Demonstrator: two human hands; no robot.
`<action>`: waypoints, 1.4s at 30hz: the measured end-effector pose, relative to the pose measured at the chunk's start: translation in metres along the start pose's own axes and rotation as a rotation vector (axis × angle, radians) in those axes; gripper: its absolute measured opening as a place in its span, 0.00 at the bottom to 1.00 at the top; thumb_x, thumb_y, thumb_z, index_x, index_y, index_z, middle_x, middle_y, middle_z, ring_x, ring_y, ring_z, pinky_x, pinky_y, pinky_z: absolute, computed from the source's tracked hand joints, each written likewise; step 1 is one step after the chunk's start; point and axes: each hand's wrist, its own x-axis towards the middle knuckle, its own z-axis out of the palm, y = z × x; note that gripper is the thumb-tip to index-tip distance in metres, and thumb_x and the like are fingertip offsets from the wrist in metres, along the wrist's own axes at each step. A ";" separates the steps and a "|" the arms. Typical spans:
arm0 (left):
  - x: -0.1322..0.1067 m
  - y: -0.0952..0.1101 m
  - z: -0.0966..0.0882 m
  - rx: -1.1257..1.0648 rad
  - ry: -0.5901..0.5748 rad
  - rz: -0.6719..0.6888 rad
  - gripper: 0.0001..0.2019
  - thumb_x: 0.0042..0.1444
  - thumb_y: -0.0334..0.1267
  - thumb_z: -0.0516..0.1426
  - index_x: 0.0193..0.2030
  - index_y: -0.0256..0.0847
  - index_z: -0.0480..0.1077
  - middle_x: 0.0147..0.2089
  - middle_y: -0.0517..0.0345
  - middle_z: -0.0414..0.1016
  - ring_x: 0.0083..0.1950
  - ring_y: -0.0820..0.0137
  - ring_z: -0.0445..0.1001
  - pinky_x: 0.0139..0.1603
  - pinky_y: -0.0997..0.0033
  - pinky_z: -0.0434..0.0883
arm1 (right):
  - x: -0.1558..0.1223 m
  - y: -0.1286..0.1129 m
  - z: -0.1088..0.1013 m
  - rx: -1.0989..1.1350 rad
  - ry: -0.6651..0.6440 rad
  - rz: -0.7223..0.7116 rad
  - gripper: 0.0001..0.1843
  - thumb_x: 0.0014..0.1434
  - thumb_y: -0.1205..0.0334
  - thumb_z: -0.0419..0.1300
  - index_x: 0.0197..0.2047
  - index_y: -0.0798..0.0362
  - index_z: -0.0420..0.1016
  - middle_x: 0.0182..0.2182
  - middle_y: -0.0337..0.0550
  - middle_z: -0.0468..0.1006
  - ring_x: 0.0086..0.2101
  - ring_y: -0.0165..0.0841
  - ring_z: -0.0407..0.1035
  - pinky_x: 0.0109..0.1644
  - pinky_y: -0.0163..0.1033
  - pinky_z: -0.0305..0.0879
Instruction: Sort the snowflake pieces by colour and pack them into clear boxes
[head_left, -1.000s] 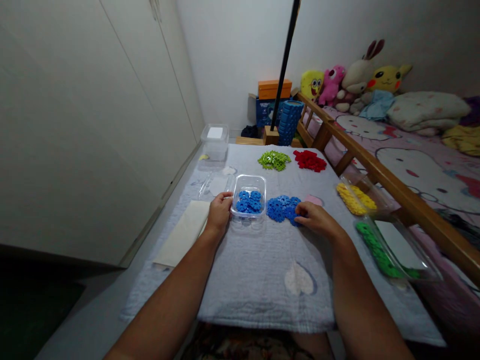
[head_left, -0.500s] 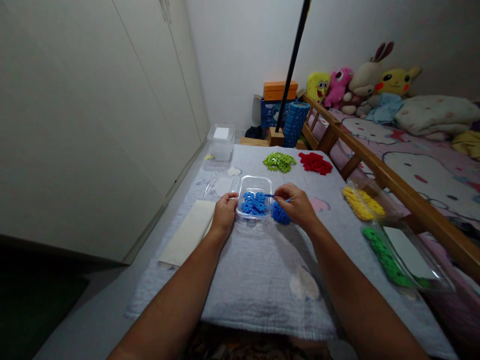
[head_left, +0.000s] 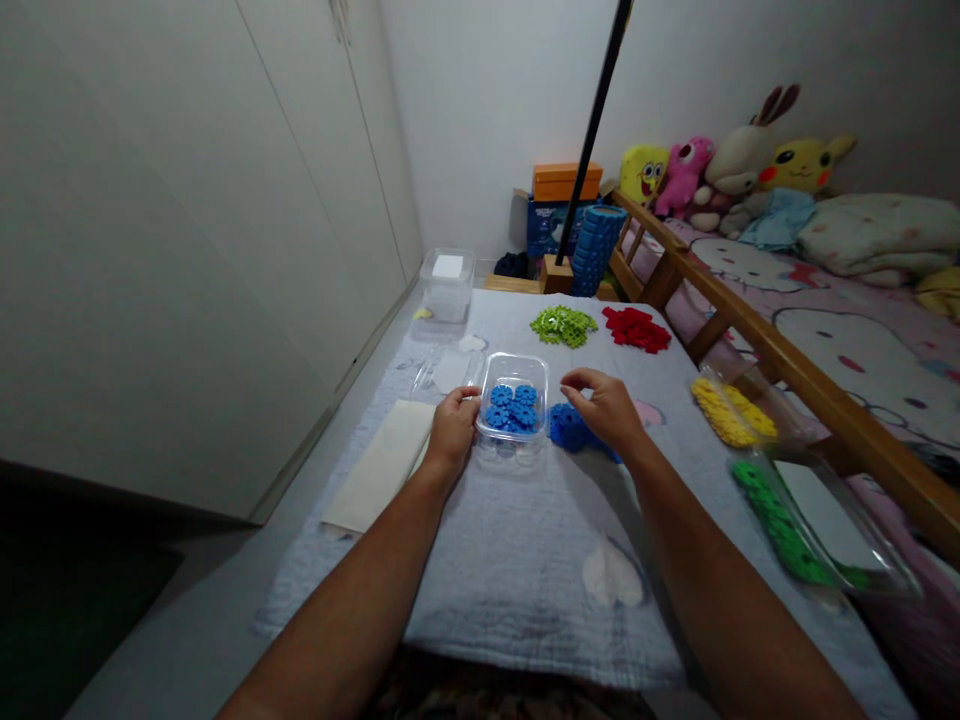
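A clear plastic container (head_left: 513,362) stands on the cloth-covered table, with several blue snowflake-shaped plastic discs (head_left: 513,408) lying inside. My left hand (head_left: 454,425) grips the container's left wall between thumb and fingers. To the right of the container, my right hand (head_left: 606,405) hovers over a pile of loose blue discs (head_left: 568,428). Its fingers are bent, with a small gap between thumb and forefinger, and no disc shows between them. Part of that pile is hidden under the right hand.
Light-green pieces (head_left: 563,326) and red pieces (head_left: 636,329) lie in piles at the back. Yellow pieces (head_left: 733,411) and green pieces (head_left: 780,525) sit in clear boxes at right. A clear lid (head_left: 448,371), a folded cream cloth (head_left: 379,468) and a tall clear tub (head_left: 447,290) are at left.
The blue disc pinched in my right hand at the container's edge has left its fingers. That hand has drawn back slightly right, over the blue pile. My left hand keeps its hold.
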 end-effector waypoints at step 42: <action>0.003 -0.006 -0.003 0.042 -0.019 0.048 0.13 0.47 0.39 0.59 0.40 0.37 0.72 0.19 0.69 0.64 0.17 0.78 0.58 0.17 0.78 0.57 | -0.045 0.041 -0.026 0.252 -0.042 0.256 0.12 0.54 0.51 0.62 0.32 0.52 0.77 0.26 0.42 0.79 0.28 0.35 0.71 0.32 0.38 0.66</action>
